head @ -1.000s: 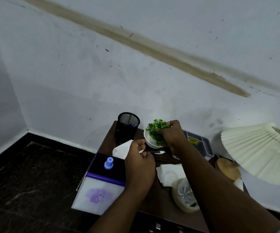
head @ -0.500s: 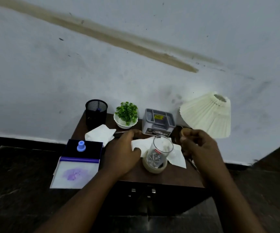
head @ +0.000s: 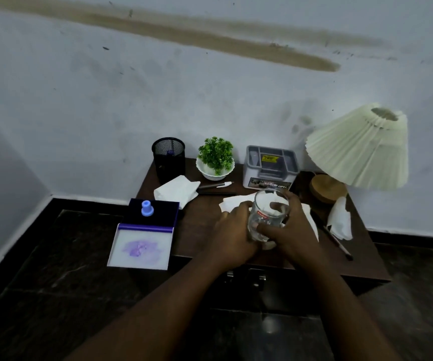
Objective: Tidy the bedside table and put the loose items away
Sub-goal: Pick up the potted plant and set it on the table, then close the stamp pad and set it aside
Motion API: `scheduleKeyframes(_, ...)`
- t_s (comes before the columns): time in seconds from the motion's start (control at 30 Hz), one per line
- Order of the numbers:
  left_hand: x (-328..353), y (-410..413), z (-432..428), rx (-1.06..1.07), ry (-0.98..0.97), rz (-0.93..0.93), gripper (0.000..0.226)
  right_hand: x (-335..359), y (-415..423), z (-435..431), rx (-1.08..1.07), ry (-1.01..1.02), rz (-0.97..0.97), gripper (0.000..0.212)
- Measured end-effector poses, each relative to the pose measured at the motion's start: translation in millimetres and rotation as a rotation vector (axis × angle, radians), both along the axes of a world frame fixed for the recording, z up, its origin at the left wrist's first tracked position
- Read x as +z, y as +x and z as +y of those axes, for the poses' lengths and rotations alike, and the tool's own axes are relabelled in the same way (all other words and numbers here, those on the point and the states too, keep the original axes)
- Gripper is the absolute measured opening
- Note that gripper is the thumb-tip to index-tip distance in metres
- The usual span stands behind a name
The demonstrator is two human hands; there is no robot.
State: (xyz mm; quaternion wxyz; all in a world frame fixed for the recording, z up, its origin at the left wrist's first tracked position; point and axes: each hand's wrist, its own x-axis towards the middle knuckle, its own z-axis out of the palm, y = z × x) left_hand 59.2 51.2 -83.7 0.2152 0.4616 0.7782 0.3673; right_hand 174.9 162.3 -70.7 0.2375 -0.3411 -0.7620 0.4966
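Both hands' fingers around the clear glass [head: 268,216] on the bedside table [head: 205,225].

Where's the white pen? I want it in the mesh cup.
In the head view the white pen lies mid-table, just before the plant bowl, right of a crumpled tissue.

A dim corner with a scuffed pale wall and dark floor

The whitish wall [head: 210,95] carries smudges and a long brown streak [head: 210,40] near the top. A pale skirting strip [head: 12,238] meets the dark marbled floor [head: 54,295]. Against the wall stands a dark wooden desk [head: 205,212] with metal drawer pulls at its front, and a pleated cream lamp [head: 361,149] on a wooden base at its right.
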Motion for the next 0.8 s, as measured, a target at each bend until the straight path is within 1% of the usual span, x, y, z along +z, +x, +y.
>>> scheduleKeyframes(0.07,-3.9,1.7,3.1,0.007,0.018,0.003,0.087,3.0,-0.7,3.0,-0.076,0.028,0.055,0.082)
scheduleKeyframes(0.17,-11.4,-0.8,6.2,0.025,-0.015,0.009,0.094,15.1,3.1,14.7,-0.203,-0.061,0.254,0.066)
scheduleKeyframes(0.23,-12.8,-2.0,5.9,0.022,-0.027,-0.002,0.098,26.1,9.0,21.2,-0.304,-0.193,0.377,0.057)
scheduleKeyframes(0.3,-10.9,-4.8,4.5,0.0,-0.032,-0.013,0.101,30.3,14.5,24.9,-0.333,-0.388,0.485,0.04)
scheduleKeyframes(0.33,-9.7,-7.4,3.1,-0.021,-0.031,-0.034,0.101,30.9,16.3,24.3,-0.342,-0.477,0.509,0.033)
scheduleKeyframes(0.4,-5.9,-16.2,-1.5,-0.07,-0.03,-0.103,0.093,30.2,14.3,18.9,-0.345,-0.567,0.501,0.034)
scheduleKeyframes(0.47,0.3,-30.0,-9.1,-0.026,-0.012,-0.104,0.075,28.7,8.0,11.1,-0.303,-0.523,0.467,0.029)
scheduleKeyframes(0.5,4.0,-38.2,-14.1,0.054,0.032,-0.099,0.064,28.2,3.6,5.7,-0.265,-0.472,0.439,0.033)
scheduleKeyframes(0.57,12.3,-54.9,-26.1,0.218,0.162,-0.159,0.05,26.8,-6.3,-7.5,-0.173,-0.332,0.353,0.052)
scheduleKeyframes(0.63,19.6,-69.5,-40.4,0.304,0.251,-0.201,0.052,20.9,-18.0,-23.8,-0.047,-0.147,0.207,0.064)
scheduleKeyframes(0.67,23.9,-75.4,-47.9,0.317,0.259,-0.19,0.054,17.9,-23.9,-32.7,0.019,-0.07,0.141,0.068)
scheduleKeyframes(0.73,32.5,-83.8,-61.4,0.309,0.252,-0.16,0.055,14.1,-33.5,-49.0,0.117,0.025,0.061,0.073)
scheduleKeyframes(0.8,42.3,-89.7,-71.0,0.317,0.266,-0.155,0.054,12.2,-40.7,-58.6,0.165,0.087,0.014,0.077)
